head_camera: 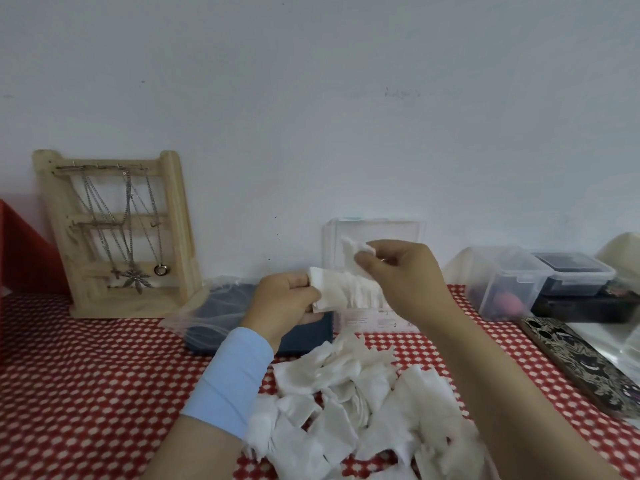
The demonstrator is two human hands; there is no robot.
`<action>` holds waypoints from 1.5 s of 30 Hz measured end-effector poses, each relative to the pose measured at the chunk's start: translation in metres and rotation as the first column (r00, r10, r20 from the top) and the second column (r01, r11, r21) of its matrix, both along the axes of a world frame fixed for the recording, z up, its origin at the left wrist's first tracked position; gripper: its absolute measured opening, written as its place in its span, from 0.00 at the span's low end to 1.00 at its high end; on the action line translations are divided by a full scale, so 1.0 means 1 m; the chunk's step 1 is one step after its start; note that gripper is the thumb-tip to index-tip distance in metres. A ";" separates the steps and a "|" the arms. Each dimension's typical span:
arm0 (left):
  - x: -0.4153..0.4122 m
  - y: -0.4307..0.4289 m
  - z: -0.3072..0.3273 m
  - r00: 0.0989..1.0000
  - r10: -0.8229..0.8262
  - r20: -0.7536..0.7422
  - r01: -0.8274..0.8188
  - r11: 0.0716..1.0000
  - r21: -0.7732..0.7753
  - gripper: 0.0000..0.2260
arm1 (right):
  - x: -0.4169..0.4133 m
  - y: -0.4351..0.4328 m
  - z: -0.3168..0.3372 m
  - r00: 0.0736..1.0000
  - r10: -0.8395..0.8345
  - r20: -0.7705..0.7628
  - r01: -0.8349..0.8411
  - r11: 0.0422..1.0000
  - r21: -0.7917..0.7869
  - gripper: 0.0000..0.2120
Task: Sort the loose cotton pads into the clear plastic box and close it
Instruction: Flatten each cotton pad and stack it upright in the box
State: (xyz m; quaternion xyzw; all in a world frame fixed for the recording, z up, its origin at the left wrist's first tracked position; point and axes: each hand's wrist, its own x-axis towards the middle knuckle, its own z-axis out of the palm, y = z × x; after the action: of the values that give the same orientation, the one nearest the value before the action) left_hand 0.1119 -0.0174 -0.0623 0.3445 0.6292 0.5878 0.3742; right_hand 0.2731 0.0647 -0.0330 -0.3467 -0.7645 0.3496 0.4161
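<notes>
Cotton pads (pixel 346 289) were pinched as a stack in the left hand (pixel 284 299) so the right hand (pixel 401 271), holding one pad (pixel 356 249), could add it above the open clear plastic box (pixel 374 230).

The bench (pixel 86 375) wears a red cloth dotted white. Near the middle lies a heap of loose cotton pads (pixel 349 403). Far left stands a wooden jewellery rack (pixel 173 237), and right of it a dark blue case (pixel 221 317) under a clear bag. The clear plastic box (pixel 367 318) sits far centre, lidded tubs (pixel 512 278) far right, and a patterned phone (pixel 581 362) at the right edge.
</notes>
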 end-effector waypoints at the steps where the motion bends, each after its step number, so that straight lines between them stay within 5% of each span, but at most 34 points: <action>1: -0.001 0.000 0.000 1.000 -0.005 0.029 0.005 1.000 0.009 0.09 | 0.002 -0.001 0.004 0.997 0.055 -0.061 -0.060 0.995 -0.077 0.10; 4: 0.001 -0.003 0.004 0.983 -0.102 0.151 0.095 0.994 0.057 0.07 | 0.006 -0.004 0.009 0.970 0.218 -0.109 -0.239 0.937 -0.254 0.10; 7: 0.002 -0.003 0.006 0.968 -0.181 0.176 0.166 0.981 0.096 0.09 | 0.003 -0.002 0.003 0.968 0.250 -0.031 -0.246 0.914 -0.323 0.08; 11: 0.001 -0.004 0.005 0.960 -0.197 0.199 0.185 0.979 0.081 0.10 | 0.003 0.003 -0.001 0.986 0.142 0.090 -0.115 0.961 -0.250 0.07; 23: 0.002 -0.003 0.010 0.922 -0.208 0.327 0.194 0.978 0.075 0.15 | -0.001 0.010 -0.008 0.969 0.189 0.159 -0.179 0.981 -0.075 0.05; 28: 0.000 -0.007 0.010 0.970 -0.239 0.049 0.236 0.970 0.056 0.07 | -0.004 0.006 -0.006 0.986 0.151 0.069 -0.139 0.977 -0.164 0.06; 33: -0.004 -0.008 0.009 0.977 -0.205 0.063 0.202 0.978 0.048 0.07 | -0.002 0.008 -0.009 0.995 -0.060 0.081 0.062 0.998 -0.024 0.08; 38: -0.005 -0.009 0.009 0.981 -0.190 0.029 0.189 0.981 0.039 0.09 | -0.004 0.000 -0.006 0.987 0.106 0.118 -0.103 0.994 -0.030 0.02; 45: -0.005 -0.006 0.007 0.989 -0.144 0.041 0.144 0.990 0.015 0.07 | -0.005 0.002 -0.007 1.000 0.003 0.026 -0.001 0.997 -0.074 0.06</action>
State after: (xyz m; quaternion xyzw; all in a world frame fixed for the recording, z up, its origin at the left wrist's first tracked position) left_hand 0.1070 -0.0238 -0.0548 0.3787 0.5910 0.5702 0.4268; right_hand 0.2684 0.0671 -0.0401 -0.3655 -0.7568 0.3736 0.3926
